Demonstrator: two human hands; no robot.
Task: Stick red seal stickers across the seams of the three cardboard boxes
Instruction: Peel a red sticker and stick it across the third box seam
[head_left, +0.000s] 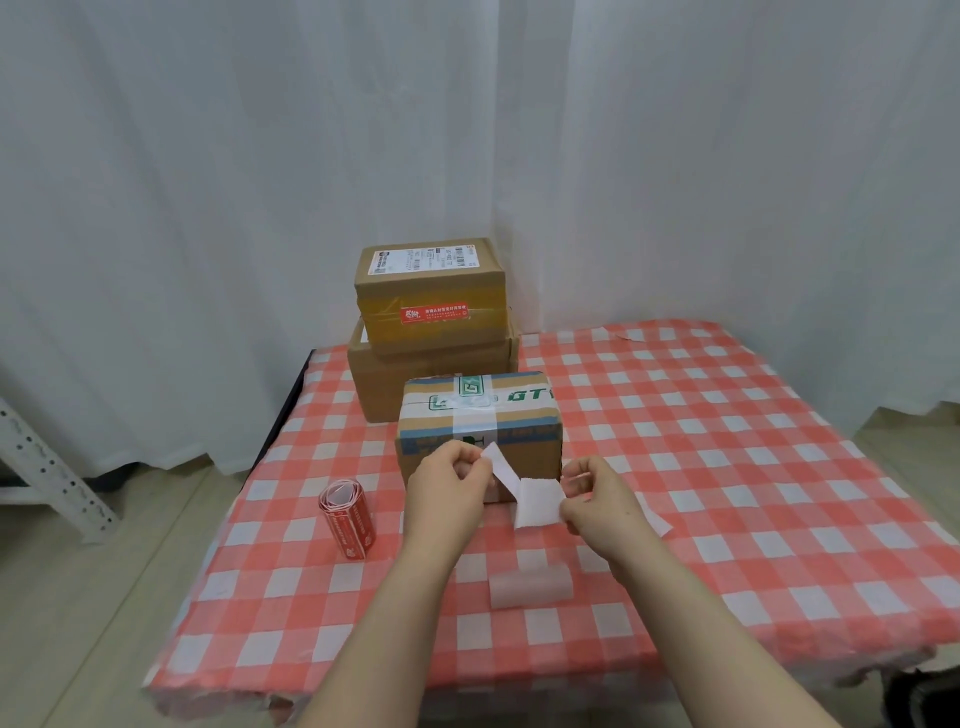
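Three boxes sit on the checked table (727, 467): two stacked far (431, 384), the top one (430, 291) already sealed red, and a taped box (478, 431) nearest. Both hands hover before it, left hand (449, 486) and right hand (597, 501) each pinching an end of a white strip (524, 493), likely backing. Peel slowly, keep the sticker flat, then centre it over the seam. Sticker roll (347, 514) lies left.
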